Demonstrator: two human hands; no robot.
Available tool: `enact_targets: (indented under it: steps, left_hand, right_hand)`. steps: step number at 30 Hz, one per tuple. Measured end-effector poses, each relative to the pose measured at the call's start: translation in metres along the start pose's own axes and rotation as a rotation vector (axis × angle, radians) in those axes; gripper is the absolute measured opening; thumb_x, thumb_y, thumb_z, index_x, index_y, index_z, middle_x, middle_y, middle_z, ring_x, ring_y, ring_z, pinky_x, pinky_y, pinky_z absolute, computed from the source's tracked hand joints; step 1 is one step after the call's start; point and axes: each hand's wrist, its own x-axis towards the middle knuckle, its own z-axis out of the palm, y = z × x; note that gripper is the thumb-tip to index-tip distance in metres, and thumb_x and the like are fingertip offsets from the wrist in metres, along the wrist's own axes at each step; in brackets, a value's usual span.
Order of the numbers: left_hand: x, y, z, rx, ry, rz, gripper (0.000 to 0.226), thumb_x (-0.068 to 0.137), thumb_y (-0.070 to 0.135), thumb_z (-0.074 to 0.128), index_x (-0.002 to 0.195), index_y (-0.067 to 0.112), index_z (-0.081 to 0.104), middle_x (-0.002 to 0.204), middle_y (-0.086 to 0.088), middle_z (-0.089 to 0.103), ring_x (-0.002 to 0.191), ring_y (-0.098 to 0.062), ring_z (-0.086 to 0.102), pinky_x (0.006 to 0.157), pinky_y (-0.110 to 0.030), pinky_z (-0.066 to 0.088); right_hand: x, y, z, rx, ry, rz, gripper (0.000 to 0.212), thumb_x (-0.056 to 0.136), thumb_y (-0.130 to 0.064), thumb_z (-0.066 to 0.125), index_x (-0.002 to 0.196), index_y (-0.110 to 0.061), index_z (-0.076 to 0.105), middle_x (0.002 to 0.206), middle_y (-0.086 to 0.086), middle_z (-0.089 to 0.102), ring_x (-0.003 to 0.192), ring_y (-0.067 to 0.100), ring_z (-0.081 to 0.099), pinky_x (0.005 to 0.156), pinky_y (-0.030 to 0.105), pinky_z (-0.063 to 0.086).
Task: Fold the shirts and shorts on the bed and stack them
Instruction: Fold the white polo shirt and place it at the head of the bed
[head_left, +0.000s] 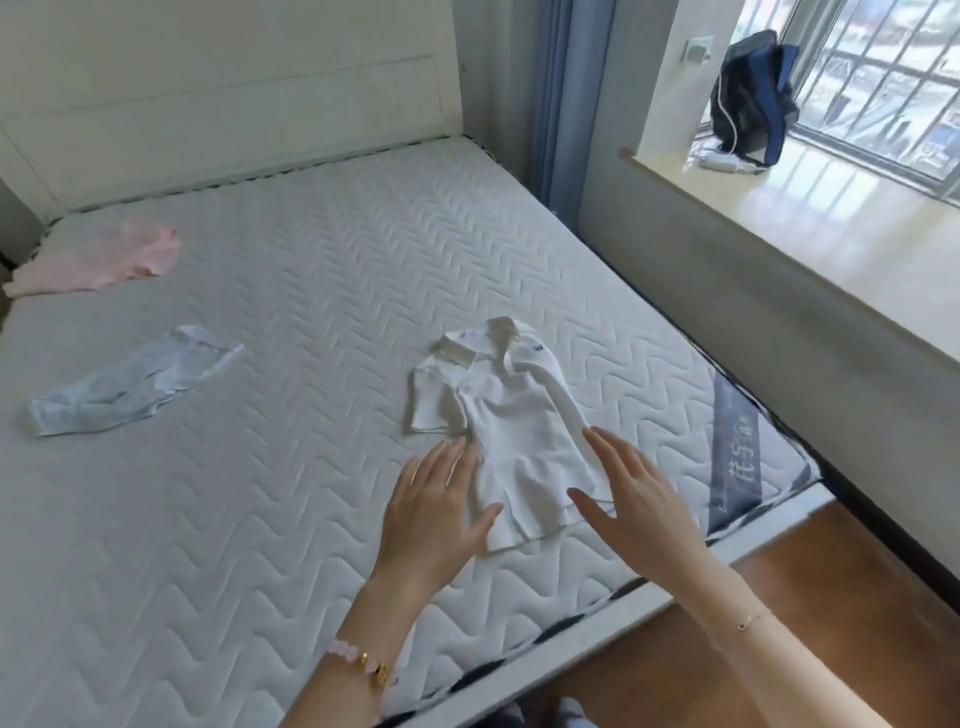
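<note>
Small white collared knit shirt (511, 415) lies near the quilted white mattress's (260, 519) foot corner, left hand (436, 514) and right hand (631, 493) flat, fingers spread, flanking its hem; pale blue garment (130, 382) and pink garment (104, 257) lie well apart, unfolded.

A dark blue backpack (753, 98) stands on the pale window sill (831, 208), a white cable (719, 156) beside it; a blue curtain (566, 93) hangs at the sill's left; wooden floor (831, 597) shows below
</note>
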Motion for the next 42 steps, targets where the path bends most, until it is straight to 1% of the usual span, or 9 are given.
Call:
enact_targets:
  steps: [5, 11, 16, 20, 26, 31, 35, 38, 42]
  left_hand:
    - [0.038, -0.002, 0.020, 0.013, -0.030, -0.016, 0.067, 0.083, 0.056, 0.036, 0.130, 0.011, 0.052, 0.131, -0.005, 0.057, 0.122, -0.021, 0.054, 0.099, -0.043, 0.042]
    - [0.067, 0.000, 0.046, 0.002, -0.077, -0.093, 0.067, 0.084, 0.057, 0.033, 0.134, 0.013, 0.047, 0.133, -0.004, 0.055, 0.125, -0.021, 0.051, 0.102, -0.043, 0.038]
    - [0.093, 0.004, 0.072, 0.012, -0.127, -0.128, 0.064, 0.082, 0.054, 0.037, 0.127, 0.012, 0.054, 0.126, -0.004, 0.060, 0.117, -0.021, 0.057, 0.096, -0.043, 0.045]
    - [0.111, 0.006, 0.103, -0.023, -0.144, -0.144, 0.061, 0.082, 0.052, 0.039, 0.125, 0.013, 0.055, 0.126, -0.003, 0.060, 0.116, -0.020, 0.057, 0.096, -0.042, 0.048]
    - [0.125, 0.000, 0.175, -0.054, -0.236, -0.158, 0.061, 0.081, 0.051, 0.040, 0.122, 0.012, 0.059, 0.123, -0.004, 0.062, 0.114, -0.020, 0.059, 0.094, -0.040, 0.048]
    - [0.127, -0.012, 0.246, -0.226, -0.299, -0.408, 0.069, 0.079, 0.055, 0.036, 0.130, 0.010, 0.052, 0.130, -0.007, 0.056, 0.118, -0.025, 0.055, 0.097, -0.034, 0.042]
    - [0.116, -0.022, 0.300, -0.343, -0.413, -0.671, 0.058, 0.088, 0.036, 0.056, 0.138, 0.013, 0.038, 0.141, -0.006, 0.044, 0.129, -0.025, 0.042, 0.100, -0.034, 0.036]
    - [0.103, -0.034, 0.329, -0.439, -0.471, -0.835, 0.061, 0.085, 0.031, 0.062, 0.137, 0.011, 0.039, 0.139, -0.010, 0.044, 0.126, -0.026, 0.044, 0.100, -0.035, 0.039]
    - [0.093, -0.040, 0.351, -0.549, -0.471, -0.901, 0.057, 0.080, 0.018, 0.068, 0.131, 0.008, 0.044, 0.129, -0.014, 0.048, 0.115, -0.030, 0.053, 0.097, -0.035, 0.042]
  right_hand:
    - [0.045, 0.019, 0.008, 0.010, -0.005, -0.011, 0.073, 0.085, -0.062, 0.028, 0.144, -0.018, 0.033, 0.145, -0.003, 0.040, 0.128, 0.022, 0.045, 0.100, 0.033, 0.041]
    - [0.084, 0.048, 0.025, 0.035, -0.091, -0.061, 0.073, 0.086, -0.060, 0.027, 0.144, -0.015, 0.033, 0.147, 0.000, 0.038, 0.131, 0.022, 0.042, 0.106, 0.034, 0.036]
    - [0.106, 0.076, 0.043, 0.081, -0.139, -0.057, 0.072, 0.087, -0.059, 0.030, 0.143, -0.015, 0.035, 0.146, -0.001, 0.040, 0.132, 0.019, 0.041, 0.105, 0.030, 0.035]
    - [0.119, 0.101, 0.070, 0.129, -0.175, -0.051, 0.069, 0.087, -0.055, 0.034, 0.142, -0.014, 0.037, 0.144, 0.000, 0.042, 0.130, 0.020, 0.043, 0.104, 0.034, 0.040]
    - [0.136, 0.144, 0.130, 0.178, -0.225, -0.008, 0.070, 0.086, -0.055, 0.035, 0.143, -0.014, 0.036, 0.146, 0.000, 0.040, 0.133, 0.019, 0.038, 0.108, 0.032, 0.034]
    - [0.150, 0.199, 0.189, 0.296, -0.291, 0.172, 0.064, 0.088, -0.034, 0.061, 0.142, -0.014, 0.035, 0.145, 0.000, 0.038, 0.132, 0.019, 0.037, 0.104, 0.030, 0.035]
    - [0.149, 0.240, 0.236, 0.405, -0.338, 0.430, 0.063, 0.085, -0.028, 0.066, 0.139, -0.011, 0.039, 0.140, 0.005, 0.043, 0.129, 0.020, 0.041, 0.103, 0.028, 0.034]
    - [0.140, 0.263, 0.262, 0.465, -0.372, 0.592, 0.062, 0.084, -0.026, 0.067, 0.137, -0.009, 0.041, 0.136, 0.008, 0.045, 0.125, 0.021, 0.043, 0.102, 0.033, 0.038]
    - [0.131, 0.280, 0.279, 0.496, -0.343, 0.682, 0.052, 0.083, -0.020, 0.068, 0.129, -0.009, 0.047, 0.120, 0.004, 0.047, 0.111, 0.019, 0.050, 0.097, 0.032, 0.041]
